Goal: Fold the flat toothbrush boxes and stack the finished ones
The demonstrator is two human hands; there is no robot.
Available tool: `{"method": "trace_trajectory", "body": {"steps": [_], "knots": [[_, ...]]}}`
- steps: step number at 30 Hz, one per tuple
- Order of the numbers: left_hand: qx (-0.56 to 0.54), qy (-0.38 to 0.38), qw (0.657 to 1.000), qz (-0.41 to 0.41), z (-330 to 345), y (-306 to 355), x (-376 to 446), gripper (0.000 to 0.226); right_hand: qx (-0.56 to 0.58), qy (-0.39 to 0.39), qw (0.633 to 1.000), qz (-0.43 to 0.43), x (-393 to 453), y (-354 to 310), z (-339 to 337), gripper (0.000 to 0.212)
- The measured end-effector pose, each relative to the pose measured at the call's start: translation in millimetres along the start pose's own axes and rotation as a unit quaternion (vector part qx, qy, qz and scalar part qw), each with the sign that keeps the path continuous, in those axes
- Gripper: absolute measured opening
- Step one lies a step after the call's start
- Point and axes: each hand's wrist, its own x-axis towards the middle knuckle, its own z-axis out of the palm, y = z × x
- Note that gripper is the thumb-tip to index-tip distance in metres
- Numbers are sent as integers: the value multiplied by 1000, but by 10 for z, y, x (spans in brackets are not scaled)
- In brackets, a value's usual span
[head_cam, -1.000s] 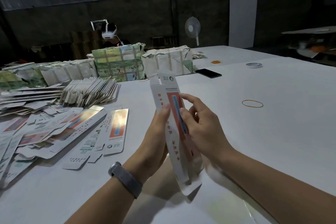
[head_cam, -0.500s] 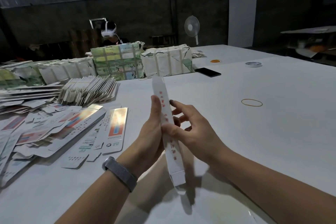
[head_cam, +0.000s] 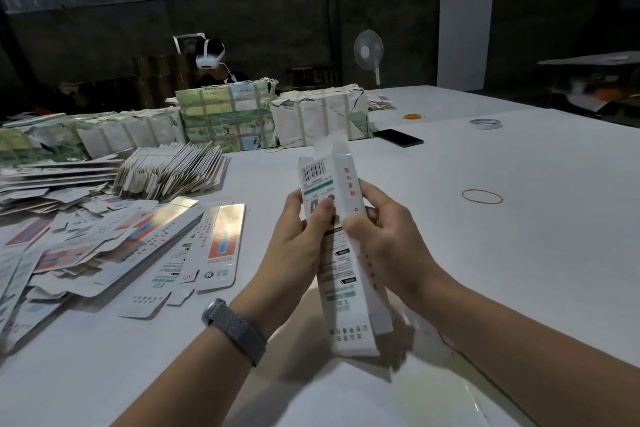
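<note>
Just right of centre frame, held upright above the white bench: a half-formed toothbrush box, barcode panel facing the camera, a narrow side panel with red characters turned to its right, lower end blurred and close to the bench. Left hand wrapped round the box's left edge, thumb pressed on the printed panel below the barcode, remaining fingers curled behind. Right hand closed round the right edge, fingers curled over the side panel, thumb meeting the left thumb at mid-height on the box. Both hands gripping, neither spread wide. Grey mesh watch band on the left wrist.

Left of the hands, flat on the bench: unfolded box blanks with shiny foil fronts, overlapping a wider scatter toward the left edge of the frame. Above them, a fanned stack of flattened boxes. Further up, wrapped bundles in a row. Right of the box, well apart: a rubber band. Toward upper right: a black phone, a tape roll. Behind the bundles, a person wearing a white headset, and a standing fan.
</note>
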Motion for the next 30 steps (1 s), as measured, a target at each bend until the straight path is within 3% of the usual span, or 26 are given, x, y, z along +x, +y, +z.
{"method": "trace_trajectory", "body": {"steps": [4,11,16,23,30], "knots": [[46,22,998,30,-33,-10,5,21,29,2,1000,0,9,10,-21,41],[72,23,996,52,-62,26,8,35,61,3,998,-6,-2,4,-27,30],[69,34,994,80,-73,7,12,24,80,-22,997,2,15,-9,8,41],[52,64,986,143,-68,63,-11,35,53,-56,997,6,-5,-12,0,65],[12,53,994,90,-73,124,-16,43,39,-66,997,3,-17,-9,-12,74]]}}
